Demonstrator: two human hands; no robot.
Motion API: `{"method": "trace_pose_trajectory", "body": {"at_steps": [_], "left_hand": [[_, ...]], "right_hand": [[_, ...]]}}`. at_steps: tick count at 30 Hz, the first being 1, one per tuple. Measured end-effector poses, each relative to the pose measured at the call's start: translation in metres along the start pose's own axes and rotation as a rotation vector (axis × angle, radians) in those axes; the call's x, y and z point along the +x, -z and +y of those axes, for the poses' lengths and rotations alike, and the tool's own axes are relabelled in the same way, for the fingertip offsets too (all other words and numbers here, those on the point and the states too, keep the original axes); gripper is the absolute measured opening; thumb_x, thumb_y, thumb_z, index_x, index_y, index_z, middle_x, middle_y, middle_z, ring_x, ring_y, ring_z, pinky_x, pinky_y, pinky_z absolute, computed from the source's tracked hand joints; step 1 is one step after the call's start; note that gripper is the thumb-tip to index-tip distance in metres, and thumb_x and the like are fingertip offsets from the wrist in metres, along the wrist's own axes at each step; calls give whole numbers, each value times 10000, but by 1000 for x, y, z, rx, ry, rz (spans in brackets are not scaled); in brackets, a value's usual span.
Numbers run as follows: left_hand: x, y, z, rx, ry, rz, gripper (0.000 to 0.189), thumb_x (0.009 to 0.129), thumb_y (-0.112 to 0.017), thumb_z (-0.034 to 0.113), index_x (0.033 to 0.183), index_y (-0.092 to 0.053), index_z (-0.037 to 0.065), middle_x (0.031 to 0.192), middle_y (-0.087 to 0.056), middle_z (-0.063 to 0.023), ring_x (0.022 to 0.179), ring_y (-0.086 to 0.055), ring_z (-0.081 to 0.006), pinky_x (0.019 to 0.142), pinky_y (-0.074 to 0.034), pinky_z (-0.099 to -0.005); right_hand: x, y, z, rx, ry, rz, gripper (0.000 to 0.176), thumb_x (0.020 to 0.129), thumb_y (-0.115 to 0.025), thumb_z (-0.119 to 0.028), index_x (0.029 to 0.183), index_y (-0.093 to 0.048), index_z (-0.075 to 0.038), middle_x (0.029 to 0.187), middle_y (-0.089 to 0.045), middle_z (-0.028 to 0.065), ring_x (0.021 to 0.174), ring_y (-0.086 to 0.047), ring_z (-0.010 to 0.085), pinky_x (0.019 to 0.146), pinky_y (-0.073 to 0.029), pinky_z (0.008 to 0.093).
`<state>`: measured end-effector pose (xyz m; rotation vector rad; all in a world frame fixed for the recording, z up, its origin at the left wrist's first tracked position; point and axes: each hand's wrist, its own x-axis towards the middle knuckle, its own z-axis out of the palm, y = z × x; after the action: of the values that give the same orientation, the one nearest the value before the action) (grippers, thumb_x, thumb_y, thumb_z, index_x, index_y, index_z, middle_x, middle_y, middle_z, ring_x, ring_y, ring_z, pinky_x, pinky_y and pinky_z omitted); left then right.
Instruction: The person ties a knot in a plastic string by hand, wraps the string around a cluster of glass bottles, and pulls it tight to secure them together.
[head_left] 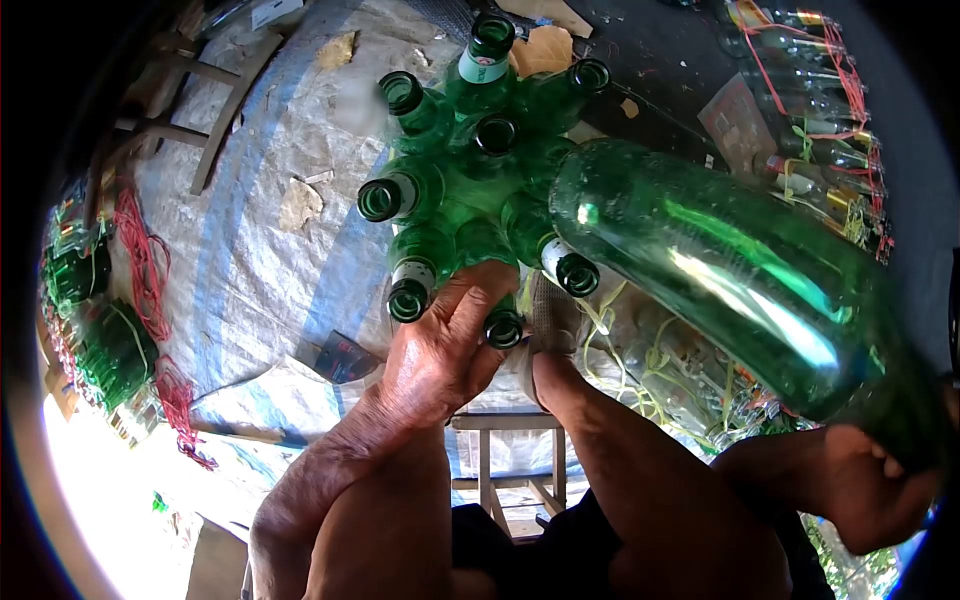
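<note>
Several green glass bottles (470, 190) stand upright in a tight cluster at the centre, their open mouths facing up. My left hand (440, 345) is closed round the neck of the front bottle (503, 328), at the near side of the cluster. A large green bottle (720, 270) lies slantwise across the right side, close to the camera, its base beside the cluster. My right hand (875, 480) is wrapped round the neck end of this bottle, at the lower right.
A wooden frame (225, 120) lies at the upper left. Red string (145, 260) hangs beside green bottles (110, 350) on the left. Tied clear bottles (810, 90) lie at the upper right. A wooden stool (500, 422) stands between my legs over a striped sheet (260, 220).
</note>
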<state>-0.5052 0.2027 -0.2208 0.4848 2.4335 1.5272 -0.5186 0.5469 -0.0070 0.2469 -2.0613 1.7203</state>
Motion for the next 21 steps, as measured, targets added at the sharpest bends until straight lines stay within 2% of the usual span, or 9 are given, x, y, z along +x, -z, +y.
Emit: {"method": "trace_pose_trajectory", "body": {"at_steps": [7,8,19,21], "left_hand": [[2,1,2,-5,7,-9,493,834,-735,33,1298,-572,-7,1285,-636,-215,1181,-642,-407,981,-536,-451],[2,1,2,-2,-10,3,555,778,-732,-17,1308,-568,8,1282,-614,-220,1155,-641,-412,942,-554,-450],[-8,-1,-3,82,-7,-24,505,874,-722,84,1346,-566,-2,1233,-629,-236,1068,-677,-416,851,-595,-457],[-7,-1,-4,124,-62,-11,499,876,-724,89,1342,-571,-4,1238,-632,-237,1065,-680,-416,850,-596,-458]], "right_hand": [[1,-38,-2,-85,32,-124,467,942,-579,-181,1201,-504,199,800,-544,109,630,-461,146,622,-430,294],[1,-43,-1,-98,32,-140,468,934,-587,-186,1194,-509,196,801,-549,112,630,-466,148,621,-432,294],[11,-92,13,-253,64,-374,487,850,-674,-235,1116,-569,159,814,-605,149,631,-516,164,618,-455,301],[15,-105,18,-286,81,-447,491,835,-689,-244,1102,-579,153,817,-615,156,632,-525,167,617,-459,302]]}}
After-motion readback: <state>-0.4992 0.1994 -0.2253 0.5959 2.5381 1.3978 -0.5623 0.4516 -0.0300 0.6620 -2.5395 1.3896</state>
